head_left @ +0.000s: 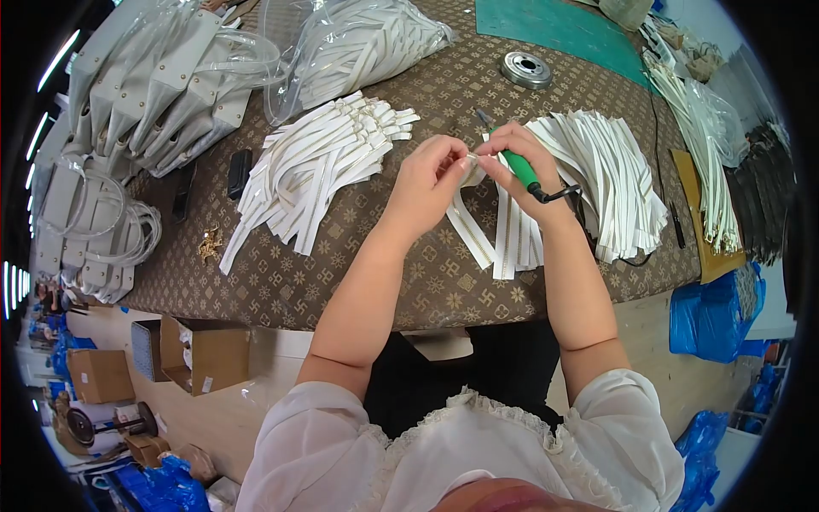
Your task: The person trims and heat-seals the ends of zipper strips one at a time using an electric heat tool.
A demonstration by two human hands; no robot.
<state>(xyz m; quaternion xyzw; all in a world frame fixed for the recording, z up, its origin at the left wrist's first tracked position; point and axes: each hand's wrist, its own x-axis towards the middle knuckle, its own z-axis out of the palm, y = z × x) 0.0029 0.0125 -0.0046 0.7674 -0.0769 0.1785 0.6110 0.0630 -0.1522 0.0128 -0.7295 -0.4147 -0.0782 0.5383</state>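
Observation:
My left hand point(429, 181) is closed, pinching the upper end of a white zipper strip point(472, 232) with a gold line of teeth. The strip hangs down over the table. Against the same end press the fingertips of my right hand point(539, 171). That hand also holds a green-handled soldering iron point(519, 167), its thin tip pointing up and away, its black cord bending off to the right. Just right of the held strip lie more white zipper strips point(516, 243). A fanned pile of zippers point(607, 183) is at the right, another pile point(320, 162) at the left.
A round metal disc point(525, 70) and green mat point(563, 34) lie on the patterned tablecloth point(409, 294). Grey bags point(145, 94), a plastic bag of strips point(358, 47), a black block point(240, 174) and small gold parts point(210, 244) are leftward. Cardboard boxes point(209, 354) stand below.

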